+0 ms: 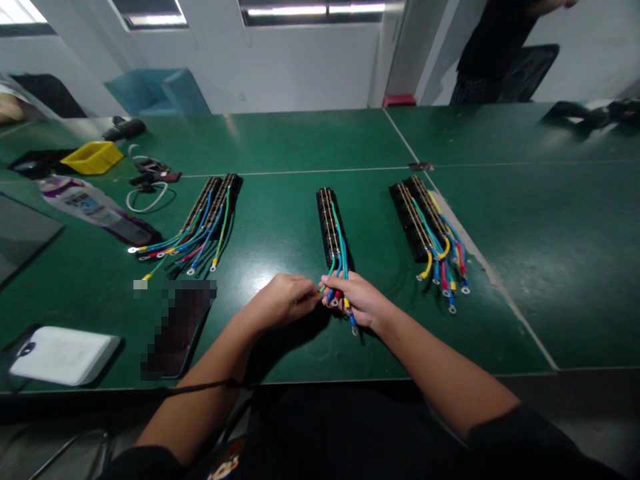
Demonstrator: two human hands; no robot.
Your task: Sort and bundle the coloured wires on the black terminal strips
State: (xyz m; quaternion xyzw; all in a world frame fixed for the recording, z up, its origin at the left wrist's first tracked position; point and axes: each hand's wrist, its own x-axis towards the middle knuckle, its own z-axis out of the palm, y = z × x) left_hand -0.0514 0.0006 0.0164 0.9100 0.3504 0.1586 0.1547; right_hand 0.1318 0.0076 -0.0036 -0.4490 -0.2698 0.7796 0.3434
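Observation:
A black terminal block (327,227) lies lengthwise in the middle of the green table, with coloured wires (341,243) running from it toward me. My right hand (364,299) is closed around the bundle of wires just below the block; ring lugs (353,323) in blue and yellow stick out beneath the fingers. On the left of the bundle, my left hand (293,300) pinches the end of a green wire. Two wired blocks (233,187) rest side by side to the left, and two more wired blocks (407,223) to the right.
At left are a bottle lying on its side (95,210), a yellow tray (95,158), a cable (150,200), a phone (180,333) and a white device (65,355). A person (493,53) stands beyond the green table (280,147). Another person's arm (11,107) shows at far left.

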